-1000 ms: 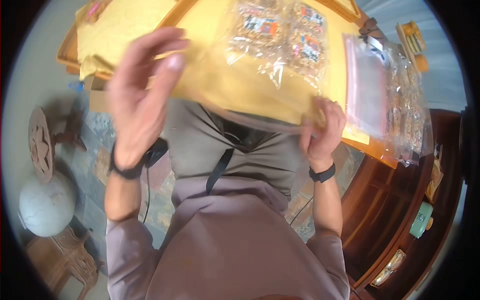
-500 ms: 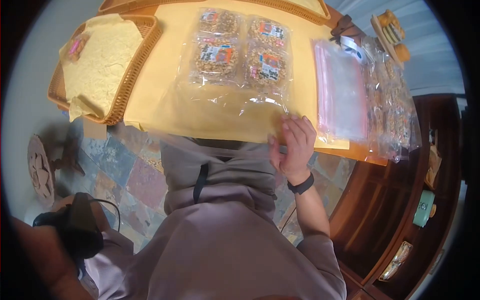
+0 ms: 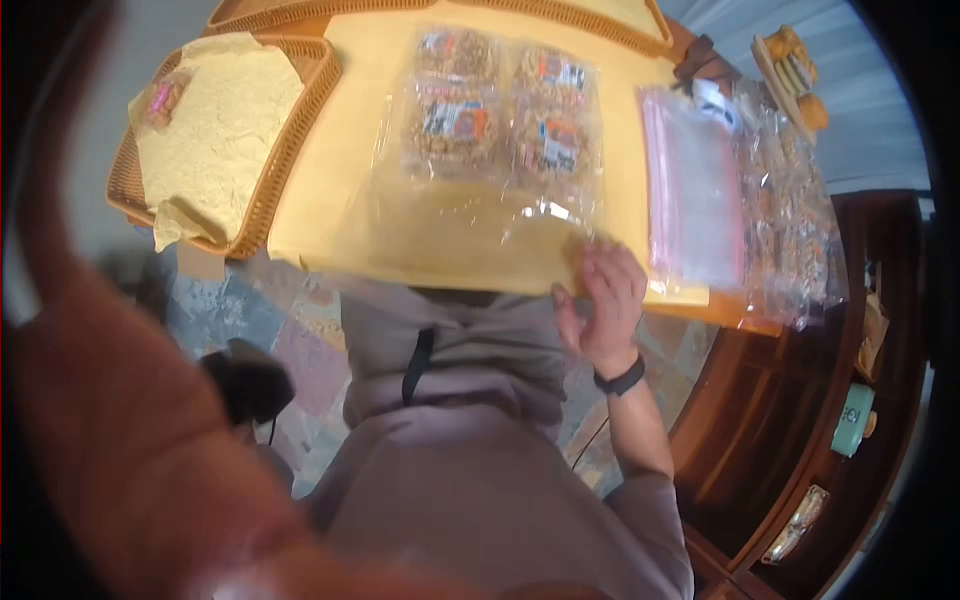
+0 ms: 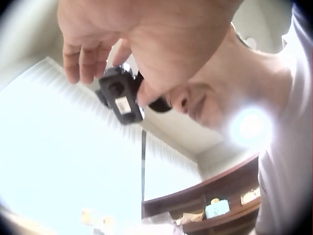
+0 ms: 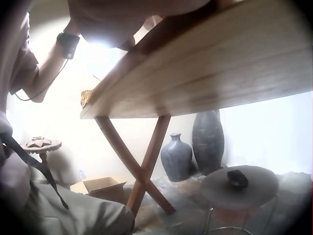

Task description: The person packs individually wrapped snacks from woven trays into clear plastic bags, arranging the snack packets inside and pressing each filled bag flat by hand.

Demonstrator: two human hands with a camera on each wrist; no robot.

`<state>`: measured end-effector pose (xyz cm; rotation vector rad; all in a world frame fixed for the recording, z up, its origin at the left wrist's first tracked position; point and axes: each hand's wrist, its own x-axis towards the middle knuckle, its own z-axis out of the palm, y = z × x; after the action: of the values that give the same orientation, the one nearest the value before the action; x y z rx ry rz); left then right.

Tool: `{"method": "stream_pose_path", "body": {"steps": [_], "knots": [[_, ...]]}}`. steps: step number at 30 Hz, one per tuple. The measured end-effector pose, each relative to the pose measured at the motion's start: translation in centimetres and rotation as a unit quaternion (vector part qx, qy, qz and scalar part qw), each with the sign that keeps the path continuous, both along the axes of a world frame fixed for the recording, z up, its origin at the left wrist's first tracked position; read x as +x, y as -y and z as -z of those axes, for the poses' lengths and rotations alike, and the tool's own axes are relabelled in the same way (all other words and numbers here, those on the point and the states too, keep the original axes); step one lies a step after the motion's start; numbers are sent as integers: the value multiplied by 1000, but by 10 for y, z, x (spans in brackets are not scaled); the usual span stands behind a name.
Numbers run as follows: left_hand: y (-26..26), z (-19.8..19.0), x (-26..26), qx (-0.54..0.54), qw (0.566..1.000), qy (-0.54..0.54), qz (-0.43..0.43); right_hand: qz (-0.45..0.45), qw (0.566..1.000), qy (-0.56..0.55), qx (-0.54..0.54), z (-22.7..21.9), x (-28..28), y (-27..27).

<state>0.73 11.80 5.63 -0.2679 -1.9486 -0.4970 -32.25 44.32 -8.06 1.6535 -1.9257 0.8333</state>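
My left hand [image 3: 130, 400] is raised close to the head camera and looms blurred across the left of the head view. In the left wrist view its fingers and thumb hold a small black camera [image 4: 121, 95] in front of the face. Relaxed, my right hand [image 3: 605, 300] rests at the front table edge, fingers on the near corner of a large clear plastic bag [image 3: 440, 230]. Inside the bag lie several round nut-like snack packs [image 3: 450, 130] with printed labels, side by side in two columns. The bag's mouth end reaches the table's front edge.
A wicker tray [image 3: 290, 140] lined with yellow cloth stands left, holding one small pack [image 3: 168, 97]. To the right lie flat clear bags [image 3: 695, 190] and filled bags [image 3: 790, 220]. Wooden shelves [image 3: 740, 430] stand at the right. Under the table are crossed legs [image 5: 142, 171].
My left hand has left the bag's left side, swung down and then up to the head camera. The right hand stays at the bag's near corner. The view has shifted slightly.
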Motion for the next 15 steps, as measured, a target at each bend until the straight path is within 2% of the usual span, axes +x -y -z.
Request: {"method": "stream_pose_path", "body": {"steps": [1, 2, 3, 4, 5, 6, 7, 8, 10, 13, 15], "knots": [[-86, -22, -95, -10, 1000, 9, 6, 6, 1000, 6, 10, 0, 4, -3], [-79, -27, -98, -39, 999, 4, 8, -11, 1000, 3, -7, 3, 2, -4], [-92, -7, -107, 52, 998, 1, 39, -11, 1000, 0, -20, 1, 0, -1], [-98, 5, -106, 37, 999, 23, 23, -19, 999, 35, -9, -4, 3, -4], [-112, 6, -94, 68, 986, 149, -42, -27, 997, 67, -3, -10, 4, -5], [-116, 19, -102, 64, 981, 185, 4, -27, 997, 65, -10, -18, 4, -6], [-123, 28, -104, 47, 962, 269, 26, -27, 993, 112, 4, -28, 6, -8], [-131, 43, -107, 5, 954, 298, 20, -30, 987, 157, 19, -35, 6, -7], [-141, 65, -117, -38, 945, 325, 3, -30, 986, 161, 23, -40, 8, -2], [-144, 73, -137, 7, 944, 328, -37, -46, 986, 154, 32, -54, 10, 6], [-144, 71, -149, -27, 915, 373, -151, -67, 988, 138, 29, -64, 12, 13]]}}
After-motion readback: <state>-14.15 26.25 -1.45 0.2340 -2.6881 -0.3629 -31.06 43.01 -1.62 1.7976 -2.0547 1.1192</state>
